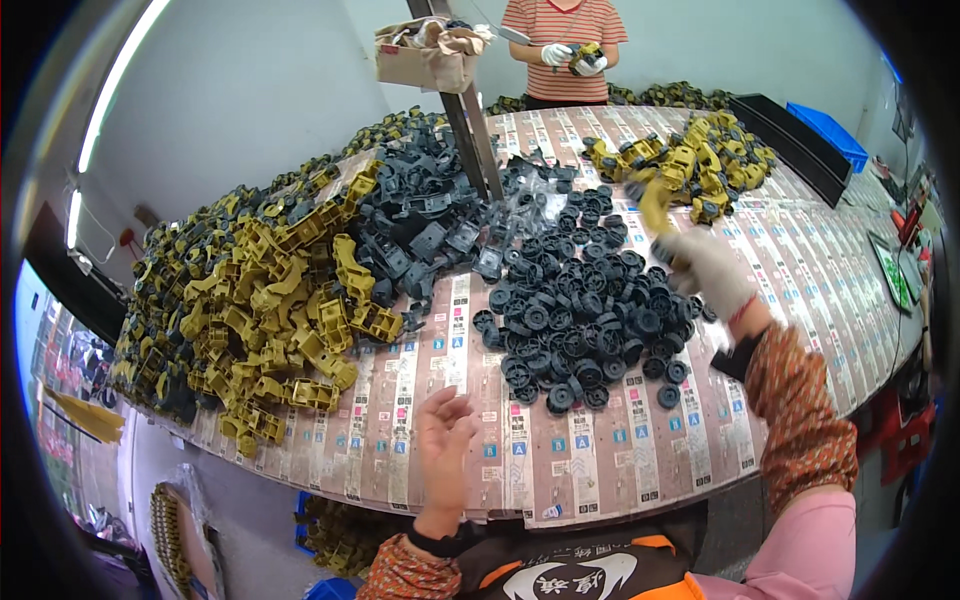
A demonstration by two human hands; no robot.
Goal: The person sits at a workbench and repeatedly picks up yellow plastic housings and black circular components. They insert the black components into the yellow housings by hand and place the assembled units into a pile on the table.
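My right hand (708, 272), in a pale glove, reaches over the right edge of the black wheel pile. Its fingers are closed at the near end of a yellow toy vehicle (655, 208), blurred by motion. Just beyond lies a heap of yellow toy vehicles (700, 160) with dark wheels. My left hand (447, 440) is bare and holds nothing, fingers apart, above the table's near edge. Ahead of it spreads the pile of black toy wheels (585, 310). Yellow plastic vehicle bodies (270, 300) are heaped to the left, with dark grey plastic parts (420, 200) behind.
A metal post (470, 140) rises from the patterned table (620, 480), carrying a cardboard box (425, 65). Across the table a person in a striped shirt (565, 35) holds a toy in gloved hands. A black tray (790, 145) and blue crate (828, 135) stand far right.
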